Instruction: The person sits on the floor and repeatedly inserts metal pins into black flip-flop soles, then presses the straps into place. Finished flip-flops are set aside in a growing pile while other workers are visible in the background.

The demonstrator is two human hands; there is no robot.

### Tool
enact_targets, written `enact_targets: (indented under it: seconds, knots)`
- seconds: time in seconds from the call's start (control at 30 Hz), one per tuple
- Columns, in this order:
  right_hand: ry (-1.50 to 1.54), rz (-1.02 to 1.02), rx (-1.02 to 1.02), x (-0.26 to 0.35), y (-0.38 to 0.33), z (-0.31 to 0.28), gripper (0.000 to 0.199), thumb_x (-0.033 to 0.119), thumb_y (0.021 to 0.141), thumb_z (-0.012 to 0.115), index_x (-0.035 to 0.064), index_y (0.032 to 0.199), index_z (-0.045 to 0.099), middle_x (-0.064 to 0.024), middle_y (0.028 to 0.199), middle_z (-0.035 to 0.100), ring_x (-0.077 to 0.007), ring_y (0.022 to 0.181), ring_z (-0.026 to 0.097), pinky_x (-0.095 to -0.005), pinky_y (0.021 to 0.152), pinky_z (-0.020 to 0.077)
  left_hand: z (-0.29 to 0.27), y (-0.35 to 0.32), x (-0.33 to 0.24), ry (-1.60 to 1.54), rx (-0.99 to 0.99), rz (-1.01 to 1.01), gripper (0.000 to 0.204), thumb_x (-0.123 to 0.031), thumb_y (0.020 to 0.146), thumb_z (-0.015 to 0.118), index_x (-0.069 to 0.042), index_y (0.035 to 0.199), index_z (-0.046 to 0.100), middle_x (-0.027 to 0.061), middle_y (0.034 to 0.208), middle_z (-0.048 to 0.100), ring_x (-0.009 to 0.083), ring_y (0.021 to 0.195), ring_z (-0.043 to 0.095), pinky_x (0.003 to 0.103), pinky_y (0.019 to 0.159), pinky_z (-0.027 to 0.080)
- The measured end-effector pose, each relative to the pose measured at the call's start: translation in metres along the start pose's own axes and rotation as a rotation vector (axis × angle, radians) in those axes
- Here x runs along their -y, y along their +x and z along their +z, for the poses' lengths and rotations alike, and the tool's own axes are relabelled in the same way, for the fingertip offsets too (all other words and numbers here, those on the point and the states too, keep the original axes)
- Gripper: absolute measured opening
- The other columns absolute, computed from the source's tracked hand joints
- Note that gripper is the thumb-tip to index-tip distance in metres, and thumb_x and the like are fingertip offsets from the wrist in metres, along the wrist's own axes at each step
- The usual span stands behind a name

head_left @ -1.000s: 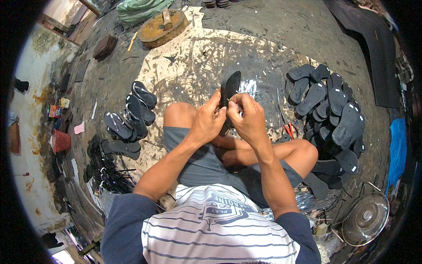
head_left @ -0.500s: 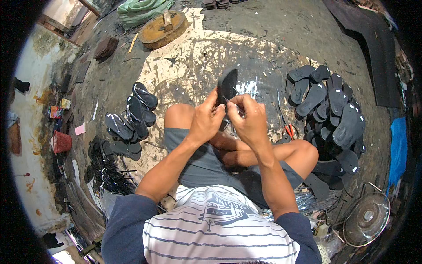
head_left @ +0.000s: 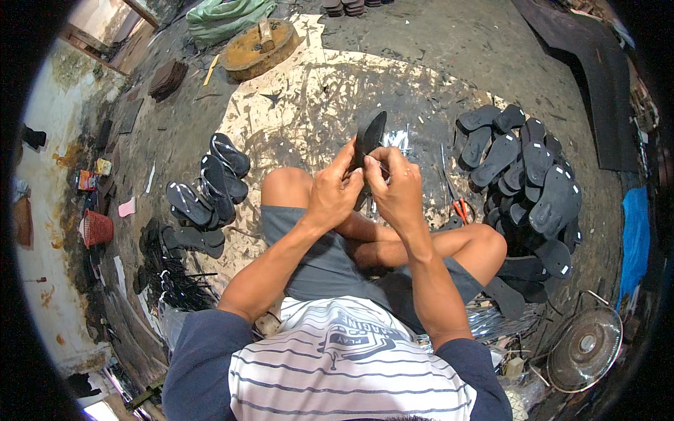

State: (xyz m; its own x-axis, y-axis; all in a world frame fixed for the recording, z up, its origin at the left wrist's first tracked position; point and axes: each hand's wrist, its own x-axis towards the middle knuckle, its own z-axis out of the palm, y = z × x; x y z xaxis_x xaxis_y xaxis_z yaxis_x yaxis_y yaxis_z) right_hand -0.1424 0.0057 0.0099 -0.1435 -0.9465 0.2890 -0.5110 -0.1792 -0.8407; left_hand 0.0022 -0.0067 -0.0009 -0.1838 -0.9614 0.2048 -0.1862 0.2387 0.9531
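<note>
My left hand (head_left: pixel 334 195) is wrapped round the lower part of a black flip-flop sole (head_left: pixel 371 132), which stands tilted up on edge above my crossed legs. Close against its right side, the fingers of my right hand (head_left: pixel 394 188) are pinched together. What they pinch at the sole is too small to make out, and the sole's lower end is partly hidden by both hands. To the left lie several finished black flip-flops (head_left: pixel 223 188) with straps. A large pile of black soles (head_left: pixel 537 165) with small white labels is on the right.
Red-handled pliers (head_left: pixel 461 209) lie by my right knee. A bundle of black straps (head_left: pixel 181 281) is at the left, near a red basket (head_left: pixel 97 227). Farther off stands a round wooden block (head_left: pixel 256 55) beside a green sack (head_left: pixel 226 19). A fan (head_left: pixel 586 344) sits at the lower right.
The sole has tipped slightly to the right. My right hand's fingers have come in closer against it, and a thin strand seen earlier at its edge no longer shows.
</note>
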Motion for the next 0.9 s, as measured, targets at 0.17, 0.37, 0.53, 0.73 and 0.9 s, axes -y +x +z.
enact_targets:
  seconds: [0.17,0.37,0.53,0.73,0.9]
  knots:
    - [0.033,0.028,0.030,0.002,0.001,-0.004,0.016,0.023,0.094,0.070,0.0074,0.096,0.069,-0.0082,0.086,0.072,-0.0293,0.081,0.068,-0.0434,0.079,0.0432,-0.004,0.002,-0.008,-0.111,0.030,-0.072,0.056,0.003,0.099,0.056,0.005,0.151,0.039,0.0159,0.128,0.064,0.0166,0.112,0.064,0.031,0.094,0.054]
    - [-0.050,-0.037,0.086,0.003,-0.003,-0.009,0.021,0.023,0.092,0.072,0.0080,0.107,0.070,-0.0130,0.102,0.073,-0.0287,0.098,0.068,-0.0431,0.088,0.0456,-0.002,0.001,-0.002,-0.251,0.005,-0.124,0.052,0.002,0.099,0.058,0.004,0.148,0.043,0.0107,0.128,0.064,0.0167,0.114,0.064,0.030,0.094,0.055]
    - [0.374,0.112,0.099,0.008,-0.015,-0.025,0.035,0.011,0.091,0.071,0.0061,0.125,0.067,-0.0144,0.131,0.061,-0.0267,0.124,0.056,-0.0396,0.105,0.0447,-0.045,0.033,-0.001,-0.717,-0.160,-0.382,0.035,-0.003,0.097,0.062,-0.009,0.131,0.057,-0.0016,0.108,0.069,0.0077,0.089,0.065,0.023,0.076,0.054]
    - [1.095,0.335,0.384,-0.032,-0.046,0.019,0.012,-0.004,0.100,0.052,0.0030,0.106,0.060,-0.0021,0.109,0.058,-0.0114,0.099,0.061,-0.0437,0.094,0.0639,-0.049,0.040,0.015,-0.802,-0.129,-0.372,0.032,-0.004,0.097,0.064,-0.004,0.128,0.055,0.0026,0.107,0.070,0.0096,0.083,0.069,0.024,0.069,0.057]
    - [0.414,-0.054,0.540,-0.043,-0.011,-0.029,0.014,-0.002,0.089,0.057,0.0016,0.100,0.063,-0.0084,0.099,0.056,-0.0203,0.096,0.058,-0.0384,0.091,0.0535,-0.107,0.040,-0.004,-0.476,-0.056,-0.444,0.057,-0.011,0.099,0.063,-0.005,0.152,0.042,0.0012,0.099,0.063,0.0137,0.086,0.064,0.031,0.073,0.057]
